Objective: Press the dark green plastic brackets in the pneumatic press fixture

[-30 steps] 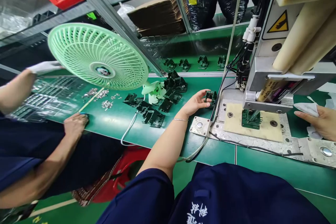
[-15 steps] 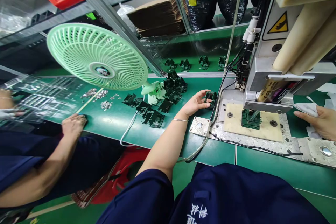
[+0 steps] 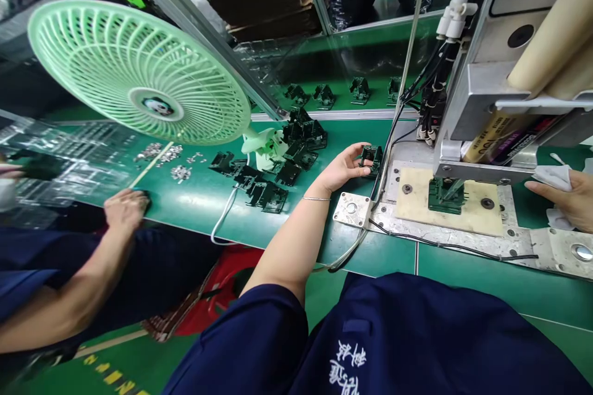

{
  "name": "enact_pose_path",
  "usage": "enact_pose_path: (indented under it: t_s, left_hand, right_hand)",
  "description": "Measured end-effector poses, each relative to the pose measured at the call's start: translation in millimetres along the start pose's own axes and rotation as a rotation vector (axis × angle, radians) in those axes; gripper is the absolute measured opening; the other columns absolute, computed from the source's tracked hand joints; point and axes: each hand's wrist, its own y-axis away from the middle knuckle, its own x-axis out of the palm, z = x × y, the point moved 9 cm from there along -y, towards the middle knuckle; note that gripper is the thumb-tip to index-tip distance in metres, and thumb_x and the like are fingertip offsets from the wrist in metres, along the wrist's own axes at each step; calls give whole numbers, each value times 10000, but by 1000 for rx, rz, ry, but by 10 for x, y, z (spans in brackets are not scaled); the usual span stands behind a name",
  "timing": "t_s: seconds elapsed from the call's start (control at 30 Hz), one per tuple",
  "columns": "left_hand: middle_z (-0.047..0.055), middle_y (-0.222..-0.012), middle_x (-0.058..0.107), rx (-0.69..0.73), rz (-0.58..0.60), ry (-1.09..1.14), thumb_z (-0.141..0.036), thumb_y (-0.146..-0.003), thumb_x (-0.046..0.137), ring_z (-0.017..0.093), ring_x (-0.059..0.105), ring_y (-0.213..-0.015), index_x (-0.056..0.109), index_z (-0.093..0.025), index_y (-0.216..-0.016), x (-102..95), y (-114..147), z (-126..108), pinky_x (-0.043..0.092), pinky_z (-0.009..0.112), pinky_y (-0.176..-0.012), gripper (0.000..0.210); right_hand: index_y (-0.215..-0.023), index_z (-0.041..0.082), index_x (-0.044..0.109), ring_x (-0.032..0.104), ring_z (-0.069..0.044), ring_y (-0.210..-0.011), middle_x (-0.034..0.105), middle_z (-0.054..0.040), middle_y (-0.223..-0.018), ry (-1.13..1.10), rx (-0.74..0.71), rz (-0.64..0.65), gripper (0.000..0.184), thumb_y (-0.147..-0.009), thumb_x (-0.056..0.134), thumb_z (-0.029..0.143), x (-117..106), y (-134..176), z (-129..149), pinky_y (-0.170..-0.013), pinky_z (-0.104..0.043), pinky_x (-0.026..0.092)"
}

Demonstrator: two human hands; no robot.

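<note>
My left hand (image 3: 343, 170) has its thumb and fingers closed around a small black plastic housing (image 3: 372, 158) on the green bench, just left of the cables beside the press. At the right edge, my right hand (image 3: 567, 197) grips a crumpled white wipe (image 3: 554, 177), which shows above and below the fingers; part of this hand is cut off. Between my hands, another dark plastic housing (image 3: 445, 195) sits on the cream fixture plate (image 3: 411, 205) under the press head (image 3: 484, 171). Several more black housings (image 3: 266, 194) lie in a group left of my left hand.
A green fan (image 3: 139, 74) stands left of the housings. Small metal parts (image 3: 180, 173) lie by a co-worker's hand (image 3: 125, 208). Metal button boxes (image 3: 352, 208) flank the press base. Several housings (image 3: 359, 91) stand in a row behind. Cables (image 3: 389, 154) run beside my left hand.
The camera view has tilted down and moved closer, so the bench sits higher in the picture. Both my hands keep nearly the same place and hold.
</note>
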Motion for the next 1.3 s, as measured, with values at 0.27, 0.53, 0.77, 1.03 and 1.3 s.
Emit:
enact_pose_path:
  t_s: [0.27,0.53,0.77,1.03,1.3]
  left_hand:
    - [62,-1264,577,-11,-12,2,-198,-605,900,139,624,-935,617,-259,-1205,4,-1,-2,535,283,-845,666]
    - [63,-1260,580,-11,-14,-12,-206,-609,896,143,621,-940,615,-254,-1206,20,11,-28,532,281,-854,661]
    - [54,-1238,584,-6,-17,-20,-187,-606,896,133,615,-932,624,-255,-1190,11,9,-38,522,278,-865,648]
    - [59,-1273,579,-7,-15,-62,-228,-607,897,153,623,-957,618,-257,-1215,18,13,-47,511,324,-910,669]
    - [64,-1261,581,-4,-7,-26,-229,-605,904,145,628,-937,621,-260,-1214,11,5,-21,521,301,-874,671]
  right_hand:
    - [-760,230,659,507,-181,-676,585,-4,-727,3,-63,-5,652,-499,723,824,13,-36,-42,-597,-360,364]
    - [-729,204,640,485,-176,-645,560,-21,-701,27,-64,-13,672,-490,713,828,20,-37,-30,-581,-359,365]
    - [-670,205,573,468,-168,-626,519,-15,-659,23,-57,-5,651,-490,718,814,6,-3,14,-582,-363,360]
    - [-679,210,592,478,-167,-654,561,-11,-706,-4,-46,-13,620,-490,737,782,2,10,32,-601,-360,364]
    - [-670,236,476,467,-176,-528,518,1,-574,102,-46,34,740,-303,794,793,-85,250,283,-450,-310,302]
